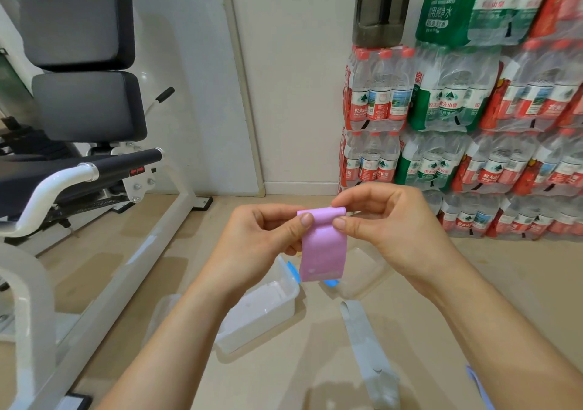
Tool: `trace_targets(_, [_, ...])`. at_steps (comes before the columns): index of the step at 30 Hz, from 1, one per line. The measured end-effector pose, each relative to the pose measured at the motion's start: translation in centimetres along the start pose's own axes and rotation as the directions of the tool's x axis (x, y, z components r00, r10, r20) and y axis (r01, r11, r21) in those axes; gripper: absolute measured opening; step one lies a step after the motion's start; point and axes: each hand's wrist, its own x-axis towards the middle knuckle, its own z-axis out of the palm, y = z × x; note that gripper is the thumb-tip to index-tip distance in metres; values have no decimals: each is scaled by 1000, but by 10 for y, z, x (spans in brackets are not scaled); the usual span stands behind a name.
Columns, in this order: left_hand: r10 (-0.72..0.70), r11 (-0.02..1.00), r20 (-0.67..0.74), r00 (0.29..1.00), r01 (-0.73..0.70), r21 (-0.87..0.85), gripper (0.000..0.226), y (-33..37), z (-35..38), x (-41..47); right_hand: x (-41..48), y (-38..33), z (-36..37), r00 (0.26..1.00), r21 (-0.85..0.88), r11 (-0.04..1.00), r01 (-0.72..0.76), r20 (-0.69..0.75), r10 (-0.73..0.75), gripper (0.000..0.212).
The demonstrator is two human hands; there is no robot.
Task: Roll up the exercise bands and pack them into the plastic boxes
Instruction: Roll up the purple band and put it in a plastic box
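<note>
Pink band top edge rolled, rest hanging; grey band flat on floor; clear box open.

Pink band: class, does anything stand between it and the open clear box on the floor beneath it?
Nothing visible does. The pink band hangs from the left hand and right hand, which pinch its rolled top. The clear box lies open below; the grey band lies apart on the floor.

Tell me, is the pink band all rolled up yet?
Partly rolled. The pink band has its top curled into a small roll, pinched by the left hand and right hand; the rest hangs flat.
</note>
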Motion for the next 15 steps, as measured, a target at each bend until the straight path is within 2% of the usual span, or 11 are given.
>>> trace_targets(5, [1,1000,-24,1000,-1,-7,15,0,1,1,0,0,1,999,-31,999,-40,8,40,28])
trace_targets(10, [2,1000,-32,999,-3,-29,18,1,2,0,0,1,-1,996,89,993,-74,60,69,29])
trace_targets(15, [18,999,-44,999,-20,-41,21,0,2,1,-1,2,-1,992,141,986,-88,103,74,18])
